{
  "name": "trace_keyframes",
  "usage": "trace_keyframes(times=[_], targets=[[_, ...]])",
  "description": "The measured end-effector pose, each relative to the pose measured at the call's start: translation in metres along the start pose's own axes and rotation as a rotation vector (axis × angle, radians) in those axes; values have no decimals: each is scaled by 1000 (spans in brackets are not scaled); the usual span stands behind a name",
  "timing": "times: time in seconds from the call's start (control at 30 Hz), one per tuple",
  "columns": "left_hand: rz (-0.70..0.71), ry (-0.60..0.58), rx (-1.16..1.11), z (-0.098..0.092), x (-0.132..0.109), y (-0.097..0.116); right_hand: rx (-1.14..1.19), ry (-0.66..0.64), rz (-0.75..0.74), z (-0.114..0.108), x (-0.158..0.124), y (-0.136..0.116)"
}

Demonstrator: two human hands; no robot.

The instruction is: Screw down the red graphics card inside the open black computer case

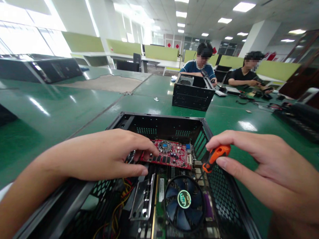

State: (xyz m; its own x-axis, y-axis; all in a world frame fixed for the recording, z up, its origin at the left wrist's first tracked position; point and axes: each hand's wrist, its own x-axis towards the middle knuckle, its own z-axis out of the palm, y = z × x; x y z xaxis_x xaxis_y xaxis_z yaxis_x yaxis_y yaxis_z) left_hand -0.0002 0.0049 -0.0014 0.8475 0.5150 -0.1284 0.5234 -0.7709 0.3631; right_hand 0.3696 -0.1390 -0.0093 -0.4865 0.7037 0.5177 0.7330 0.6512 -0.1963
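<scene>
Red card (174, 153), one, lying inside the open black computer case (162, 116) toward its far end; left end partly covered by the left hand (124, 153), index fingertip over the card's face. Thumb stands apart from the index finger; the other fingertips are obscured, so cannot tell whether this hand grips the card or only rests there. One screwdriver (216, 157), handle orange and black, ridged, pinched between thumb and index finger of the right hand (259, 168); thin shaft slants down into the case by its right wall, tip too dark to make out. Card's flat board carries one round, silvery cooler with a blue centre. Nearer, one large round fan (185, 201), dark glossy blades, shiny hub sticker, print unreadable. Left of it, one bright metal bracket (142, 199) with holes; further left, thin yellow, red and black cables (117, 212), too tangled to count. Case walls of dark metal, honeycomb-pierced on the right; near end cut off by the frame. Table (147, 98) green, glossy, reflecting lights. Beyond, one second case (193, 98), black, tilted; at far left another dark case (58, 70), cut by the edge. Two co-workers, one in a blue top (189, 67), lower body hidden, one in a black top (241, 76), hands near small dark parts, indistinct.
</scene>
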Motion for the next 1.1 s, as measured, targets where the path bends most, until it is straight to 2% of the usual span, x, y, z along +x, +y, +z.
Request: trace_keyframes(times=[0.17,0.27,0.3,0.4,0.6,0.77,0.8,0.83,0.9,1.1], targets=[[-13,2,-8,1,2,1,66,-55,-24,-4,-1,-8],[-21,-5,-2,2,4,1,87,0,-5,-5,-2,-17],[-18,-3,2,2,5,1,84,-19,0,-5,-2,-19],[-13,6,8,2,4,0,46,-40,14,-2,2,-14],[-5,-4,1,0,-1,1,-9,27,75,5,0,2],[2,-13,-12,-1,-1,2,90,188,182,14,-5,-26],[4,-13,-16,0,-1,2,149,188,177,16,-2,-31],[6,-12,-17,0,-1,2,186,135,147,19,2,-35],[9,-2,-15,1,0,1,211,86,52,26,12,-37],[14,-5,-18,2,1,-1,229,97,28,40,26,-25]])
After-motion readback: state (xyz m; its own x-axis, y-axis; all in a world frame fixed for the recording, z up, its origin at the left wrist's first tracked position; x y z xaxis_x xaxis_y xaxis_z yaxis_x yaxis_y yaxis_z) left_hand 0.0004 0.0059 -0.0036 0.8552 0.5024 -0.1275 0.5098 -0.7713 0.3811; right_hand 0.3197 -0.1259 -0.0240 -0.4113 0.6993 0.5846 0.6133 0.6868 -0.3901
